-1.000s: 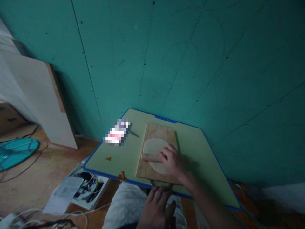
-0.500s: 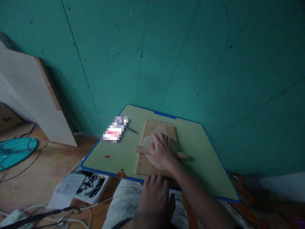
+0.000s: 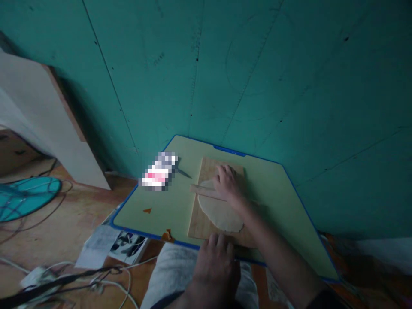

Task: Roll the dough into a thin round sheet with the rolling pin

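Laid crosswise on the wooden board [image 3: 199,226], over the flat sheet of dough [image 3: 222,215]: the rolling pin [image 3: 205,191]. Aligned left to right along its long axis, slightly askew — set a little farther from the body at the left end. Projecting at that end past the left edge of the board; mostly hidden toward the right behind the hand and right forearm [image 3: 273,253]. Spread mainly on the near side of the pin, in the case of the dough. Turned lengthwise away from the body, toward the green wall [image 3: 161,86], in the case of the board.

Right hand [image 3: 227,183]: set back upward over the pin, with bent fingers kept close together on the far side. Impossible to tell, with the palm out of sight, whether gripping or only pressing.

Left hand [image 3: 215,264]: placed at the near edge of the board, with fingers bent and side by side. Hidden underneath — impossible to tell whether holding anything.

On the counter [image 3: 280,199], left of the board: a pixelated rectangular item [image 3: 160,171], a pointed blade [image 3: 184,173] just beside it, and, nearer the body, a small orange scrap [image 3: 147,210].
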The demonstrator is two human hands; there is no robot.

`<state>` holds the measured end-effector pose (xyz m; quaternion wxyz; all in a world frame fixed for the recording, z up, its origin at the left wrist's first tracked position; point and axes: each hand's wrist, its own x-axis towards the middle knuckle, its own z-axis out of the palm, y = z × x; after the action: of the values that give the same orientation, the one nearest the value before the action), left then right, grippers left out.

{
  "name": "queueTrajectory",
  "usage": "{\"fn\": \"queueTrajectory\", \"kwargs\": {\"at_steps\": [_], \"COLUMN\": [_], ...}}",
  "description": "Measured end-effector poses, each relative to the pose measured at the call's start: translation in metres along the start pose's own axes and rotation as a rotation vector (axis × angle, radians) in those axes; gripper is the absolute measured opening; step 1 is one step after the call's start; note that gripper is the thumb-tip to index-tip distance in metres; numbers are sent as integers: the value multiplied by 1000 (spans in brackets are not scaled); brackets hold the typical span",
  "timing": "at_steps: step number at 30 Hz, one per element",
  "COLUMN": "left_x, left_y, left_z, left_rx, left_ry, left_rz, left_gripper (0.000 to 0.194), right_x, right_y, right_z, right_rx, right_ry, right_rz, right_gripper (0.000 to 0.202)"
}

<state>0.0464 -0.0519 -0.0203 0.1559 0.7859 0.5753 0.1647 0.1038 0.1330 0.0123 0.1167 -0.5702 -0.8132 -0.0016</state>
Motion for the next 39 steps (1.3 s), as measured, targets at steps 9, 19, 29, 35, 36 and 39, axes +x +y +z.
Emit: {"fn": "queueTrajectory", "kwargs": {"at_steps": [9, 19, 29, 35, 36, 39], "left_x": [-5, -4, -3, 47, 57, 85], "left_y": [0, -5, -13, -56, -64, -81], "left_z": [-5, -3, -18, -58, -65, -79], "left_rx": [31, -38, -164, 54, 109, 251], "left_ry": [0, -43, 69, 73, 92, -29], "left_rz": [48, 52, 213, -130, -225, -363], "left_gripper": [5, 11, 14, 17, 22, 29], "right_x": [-12, -18, -84, -73, -73, -79], "right_y": [2, 4, 37, 79, 85, 101], "right_z": [-2, 0, -5, -40, -45, -52], "right_rx": [-44, 32, 178, 850, 990, 1315], "right_ry": [-10, -17, 45, 363, 384, 383], "right_rz": [-56, -135, -408, 166, 263, 485], "right_gripper": [46, 41, 21, 39, 45, 63]}}
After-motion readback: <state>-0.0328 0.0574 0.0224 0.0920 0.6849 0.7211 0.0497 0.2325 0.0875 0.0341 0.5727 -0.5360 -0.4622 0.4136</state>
